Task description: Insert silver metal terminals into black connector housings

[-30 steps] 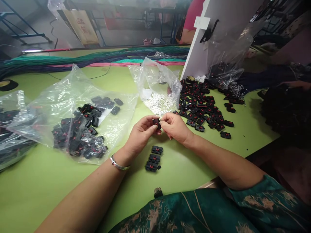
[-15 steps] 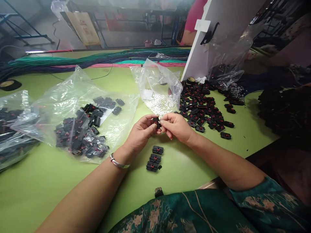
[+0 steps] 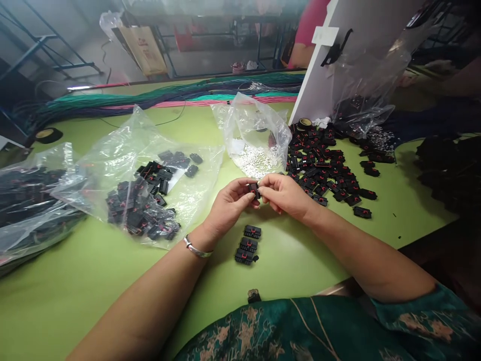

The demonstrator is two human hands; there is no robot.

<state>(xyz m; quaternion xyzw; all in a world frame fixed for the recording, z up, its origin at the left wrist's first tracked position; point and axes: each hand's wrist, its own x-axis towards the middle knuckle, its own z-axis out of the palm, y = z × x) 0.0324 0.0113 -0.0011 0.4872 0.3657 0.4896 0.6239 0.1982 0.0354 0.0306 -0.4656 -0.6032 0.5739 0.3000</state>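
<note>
My left hand grips a black connector between thumb and fingers. At the connector's right end, my right hand pinches with thumb and forefinger; whatever small part it may hold is hidden. Three black connectors with red clips form a column on the green table just below the hands. A clear bag of small white pieces lies open beyond the hands. To its right spreads a heap of black connectors.
Clear bags with more black connectors lie on the left. Long bundled wires run along the table's far edge. A white panel stands at the back right. Another person's pink sleeve shows behind it.
The whole view has shifted, so the table and hands appear slightly farther right. Both hands keep almost the same pose around the connector.
</note>
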